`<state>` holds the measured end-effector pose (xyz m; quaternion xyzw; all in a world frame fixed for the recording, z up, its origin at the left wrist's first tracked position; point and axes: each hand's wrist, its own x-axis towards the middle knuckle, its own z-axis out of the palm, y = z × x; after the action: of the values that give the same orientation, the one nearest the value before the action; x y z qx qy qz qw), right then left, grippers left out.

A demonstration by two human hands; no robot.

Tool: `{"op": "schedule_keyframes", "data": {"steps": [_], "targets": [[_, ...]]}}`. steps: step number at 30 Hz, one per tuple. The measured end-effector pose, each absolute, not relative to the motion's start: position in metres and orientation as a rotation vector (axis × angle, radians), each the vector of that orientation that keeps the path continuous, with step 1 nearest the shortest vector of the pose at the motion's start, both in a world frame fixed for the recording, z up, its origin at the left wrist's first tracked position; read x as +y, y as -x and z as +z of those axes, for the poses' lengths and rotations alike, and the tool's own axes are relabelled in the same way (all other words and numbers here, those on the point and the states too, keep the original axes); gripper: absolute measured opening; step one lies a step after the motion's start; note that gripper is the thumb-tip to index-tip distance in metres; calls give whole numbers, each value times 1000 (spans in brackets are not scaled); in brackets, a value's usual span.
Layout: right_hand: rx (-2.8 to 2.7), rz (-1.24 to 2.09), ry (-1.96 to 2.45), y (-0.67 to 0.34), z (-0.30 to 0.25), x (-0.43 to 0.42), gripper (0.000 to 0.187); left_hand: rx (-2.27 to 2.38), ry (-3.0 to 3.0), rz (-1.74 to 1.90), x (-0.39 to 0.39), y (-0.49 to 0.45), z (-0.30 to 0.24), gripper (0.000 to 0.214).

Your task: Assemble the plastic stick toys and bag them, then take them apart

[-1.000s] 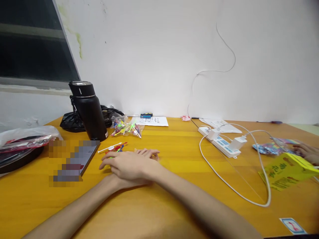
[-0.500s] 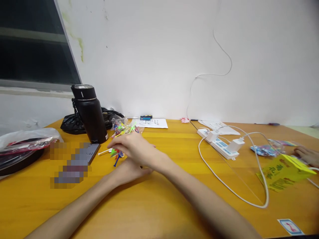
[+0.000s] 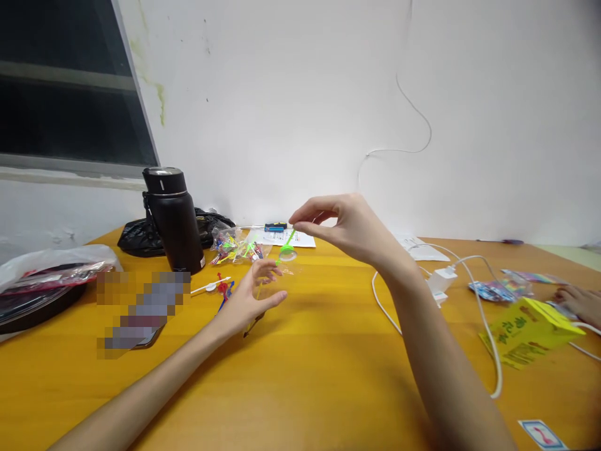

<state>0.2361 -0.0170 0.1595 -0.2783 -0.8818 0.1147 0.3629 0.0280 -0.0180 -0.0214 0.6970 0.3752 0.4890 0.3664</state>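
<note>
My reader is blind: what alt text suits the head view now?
A person's right hand pinches a green piece above a wooden table; the left hand is near its lower end. Farther back are a black bottle and a bag of colourful pieces.

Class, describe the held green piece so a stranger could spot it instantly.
Above the yellow-brown table, find the person's raised right hand. It pinches a slim green piece with a round part. Unlike the loose pieces beside the left hand and those in the clear bag, it is held in the air.

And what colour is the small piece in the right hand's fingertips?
Bright green; the small piece shows in the head view.
</note>
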Motion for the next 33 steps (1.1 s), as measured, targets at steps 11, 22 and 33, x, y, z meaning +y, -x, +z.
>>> {"op": "schedule_keyframes", "data": {"steps": [11, 22, 33], "targets": [[-2557, 267, 779, -211, 128, -2, 12, 929, -1793, 1269, -20, -31, -18, 53], [-2508, 353, 680, -209, 120, 12, 17, 942, -1874, 1243, -23, -32, -15, 48], [-2524, 990, 649, -195, 45, 68, 24, 825, -2069, 951, -52, -40, 4, 51]]}}
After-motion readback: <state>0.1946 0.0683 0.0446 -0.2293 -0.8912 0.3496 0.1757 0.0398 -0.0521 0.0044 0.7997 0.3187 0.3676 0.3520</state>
